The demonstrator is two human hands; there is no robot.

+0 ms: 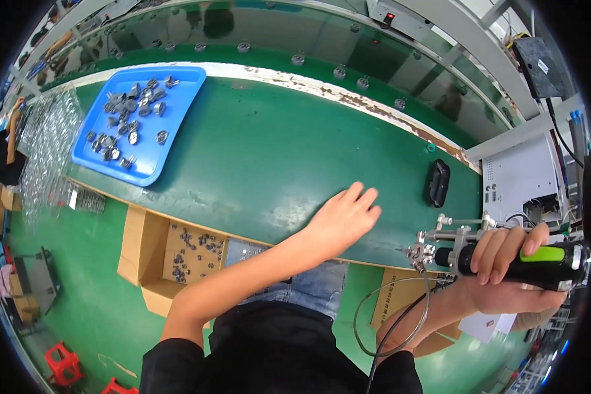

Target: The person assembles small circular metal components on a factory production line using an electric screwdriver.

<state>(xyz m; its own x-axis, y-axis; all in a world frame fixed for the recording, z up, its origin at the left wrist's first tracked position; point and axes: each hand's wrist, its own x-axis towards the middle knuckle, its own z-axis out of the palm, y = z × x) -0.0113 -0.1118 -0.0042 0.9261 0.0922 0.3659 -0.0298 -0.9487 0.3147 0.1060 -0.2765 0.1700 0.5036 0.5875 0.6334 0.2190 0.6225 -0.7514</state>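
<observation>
My left hand (pixel 345 220) is palm down over the green table, near its front edge. Its fingers are bent and turned under, so whatever they may hold is hidden. At the right, my right hand (pixel 499 259) is closed around a black electric screwdriver (pixel 548 270) with a bright green lever. The screwdriver lies roughly level, its metal-fitted tip (pixel 419 252) pointing left toward my left hand. A clear looped tube (pixel 356 322) and a black cable hang from that front fitting. Beyond it, a black oblong holder (pixel 438 184) rests on the table.
A blue tray (pixel 187 98) of small grey-and-metal parts sits at the table's left. Below the front edge is an open cardboard box (pixel 141 253) with small dark parts. Behind a worn white ledge (pixel 322 88), a green belt (pixel 269 56) carries spaced parts. White equipment (pixel 522 174) stands right.
</observation>
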